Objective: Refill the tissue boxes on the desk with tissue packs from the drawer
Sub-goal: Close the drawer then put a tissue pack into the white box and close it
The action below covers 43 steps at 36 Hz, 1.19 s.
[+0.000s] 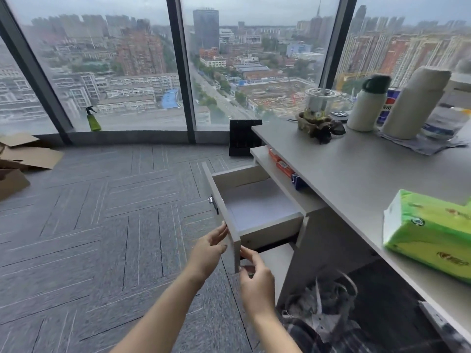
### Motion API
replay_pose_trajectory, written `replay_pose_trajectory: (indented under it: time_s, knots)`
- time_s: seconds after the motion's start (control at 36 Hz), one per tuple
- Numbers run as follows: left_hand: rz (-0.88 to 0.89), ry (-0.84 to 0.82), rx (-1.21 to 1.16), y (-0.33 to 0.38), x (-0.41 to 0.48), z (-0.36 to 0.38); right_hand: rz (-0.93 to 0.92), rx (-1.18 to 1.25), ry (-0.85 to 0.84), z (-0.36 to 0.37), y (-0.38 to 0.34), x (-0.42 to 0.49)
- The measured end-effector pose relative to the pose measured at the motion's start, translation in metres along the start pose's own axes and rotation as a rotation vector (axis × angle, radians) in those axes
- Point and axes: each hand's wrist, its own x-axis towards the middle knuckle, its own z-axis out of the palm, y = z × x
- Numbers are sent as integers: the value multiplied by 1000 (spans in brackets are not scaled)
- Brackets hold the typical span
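Note:
A grey desk drawer (275, 228) stands pulled out to the left of the desk (356, 179); its white bottom shows nothing lying in it. My left hand (209, 253) is at the outer face of the drawer front near its lower corner, fingers spread and touching the panel. My right hand (254, 281) is at the same corner from the inner side, fingers curled near the panel's edge, holding nothing. A green and white tissue pack (430, 233) lies on the desk at the right edge of the view. No tissue box is visible.
On the desk's far end stand a glass jar on a dark root base (319, 115), a white flask (367, 105), a beige flask (415, 103) and papers. A shelf (277, 171) under the desktop holds orange packets. A bag (321, 309) sits beneath the desk. Flattened cardboard (23, 156) lies left.

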Motion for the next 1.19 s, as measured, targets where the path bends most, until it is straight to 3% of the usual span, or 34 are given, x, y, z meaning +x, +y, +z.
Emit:
replay_pose_trajectory:
  time_s: [0.25,0.67,1.19]
  knots:
    - [18,-181,6,10,32,45,72,-6,107,-39,17,32]
    - [10,-418,97,40,84,121,182,184,82,-101,29,76]
    - [15,-284,64,74,64,111,154,162,63,-108,-4,74]
